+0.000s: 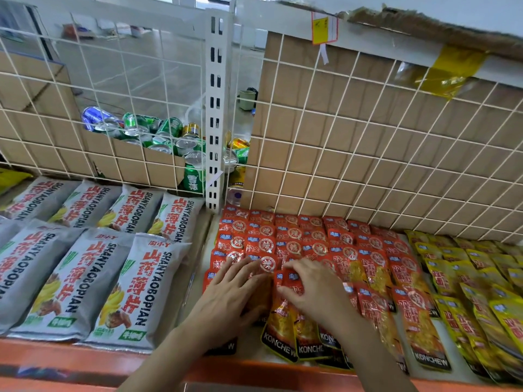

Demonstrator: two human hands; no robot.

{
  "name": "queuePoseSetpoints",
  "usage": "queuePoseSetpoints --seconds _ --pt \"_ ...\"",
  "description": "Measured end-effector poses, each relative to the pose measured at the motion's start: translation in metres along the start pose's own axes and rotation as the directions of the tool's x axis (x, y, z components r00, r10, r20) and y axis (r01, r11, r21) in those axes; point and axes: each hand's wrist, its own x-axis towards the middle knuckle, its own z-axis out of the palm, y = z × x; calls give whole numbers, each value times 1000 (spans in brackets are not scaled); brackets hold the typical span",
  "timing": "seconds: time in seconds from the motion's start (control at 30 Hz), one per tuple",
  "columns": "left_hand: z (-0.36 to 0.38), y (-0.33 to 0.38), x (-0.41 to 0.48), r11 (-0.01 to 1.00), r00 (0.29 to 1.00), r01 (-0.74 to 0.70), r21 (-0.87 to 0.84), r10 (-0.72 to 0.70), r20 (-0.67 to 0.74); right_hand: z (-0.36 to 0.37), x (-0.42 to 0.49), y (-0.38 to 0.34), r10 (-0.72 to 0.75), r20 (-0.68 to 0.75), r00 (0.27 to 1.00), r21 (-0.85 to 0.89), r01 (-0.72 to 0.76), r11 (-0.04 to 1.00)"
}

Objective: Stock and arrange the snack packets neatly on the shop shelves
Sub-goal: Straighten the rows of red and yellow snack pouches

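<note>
Shelving with an orange front lip [85, 360] carries overlapping rows of red packets [294, 233] in the middle bay, with grey packets [85, 278] to the left and yellow packets [467, 278] to the right. The left hand [229, 295] lies flat, fingers straight, on the red rows, and beside it the right hand [314, 290] curls fingers and thumb round the top of one red packet. A white wire grid [357, 114] and a slotted upright [215, 108] back the shelf, with cardboard boxes [396, 165] and drink cans [169, 131] beyond.

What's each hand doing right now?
Left hand: open, pressing flat on the red foil snack packets.
Right hand: fingers curled, pinching the top of one red packet.
</note>
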Motion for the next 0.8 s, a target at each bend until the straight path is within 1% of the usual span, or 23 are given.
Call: queuePoseSetpoints --seconds 0.1,0.2,0.27,0.3,0.4,0.47,0.5,0.57,0.67,0.8 --pt "-10 9 2 999 1000 -20 -35 20 -13 5 1 2 17 -39 999 53 -15 999" --pt "-15 20 5 996 1000 -13 -88 12 -3 5 1 5 31 -44 999 110 -26 994" --pt "-20 31 10 990 998 42 -134 -35 53 5 0 7 25 -37 999 116 -21 993" --pt "-22 36 12 975 990 105 -195 -85 109 4 -1 7 22 -35 999 118 -18 993" --pt "-20 46 18 891 942 316 -325 -254 221 5 -2 8 16 -34 999 123 -11 992" --pt "-16 50 20 816 918 392 -424 -318 237 6 -2 9 9 -42 999 131 -3 991" --pt "-16 51 19 785 910 413 -462 -336 243 7 -2 9 4 -46 999 135 2 991" --pt "-15 52 19 757 909 416 -504 -340 241 9 -3 10 -6 -54 999 145 13 989" --pt "-18 51 14 719 914 401 -568 -360 189 11 -4 12 -12 -68 998 166 23 986" --pt "-27 42 1 619 881 435 -654 -444 166 12 -5 13 -1 -79 997 177 15 984"
